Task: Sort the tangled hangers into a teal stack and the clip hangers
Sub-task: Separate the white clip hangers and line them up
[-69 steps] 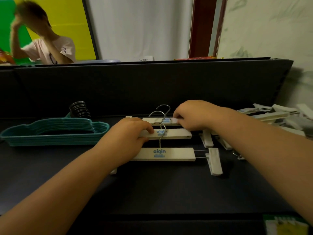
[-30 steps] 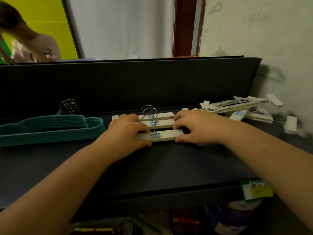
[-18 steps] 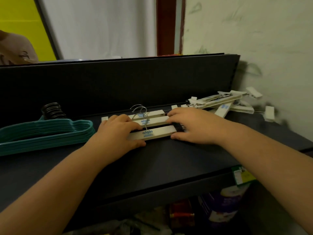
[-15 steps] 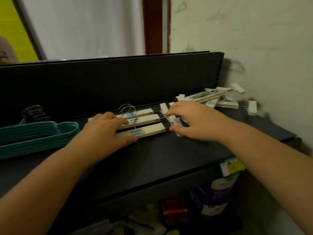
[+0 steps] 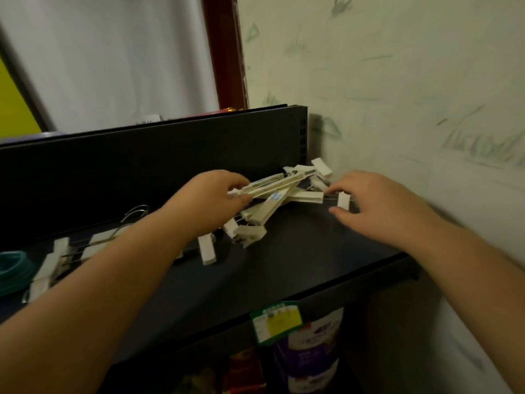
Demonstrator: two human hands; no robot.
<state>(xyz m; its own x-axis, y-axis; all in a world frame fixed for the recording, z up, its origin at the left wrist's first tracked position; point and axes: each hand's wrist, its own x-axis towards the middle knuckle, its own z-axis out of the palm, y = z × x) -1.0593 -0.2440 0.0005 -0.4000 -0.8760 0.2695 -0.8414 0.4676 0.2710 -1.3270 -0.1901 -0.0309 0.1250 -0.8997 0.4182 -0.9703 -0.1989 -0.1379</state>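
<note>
Left hand [image 5: 211, 199], fingers and thumb pinching the upper bar of a tangled pile of white clip hangers [image 5: 279, 191] on a dark shelf [image 5: 298, 268]. Right hand [image 5: 380, 203], fingers loosely spread, holding nothing, touching a clip at the pile's right edge. Left of the pile, sorted clip hangers [image 5: 65, 251] laid flat; farther left, the teal stack [image 5: 12, 270] at frame edge.

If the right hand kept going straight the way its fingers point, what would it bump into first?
Probably the loose white clip just ahead of the right hand, at the near end of the tangled pile of clip hangers. Depth is hard to judge, so contact may already be made.
</note>
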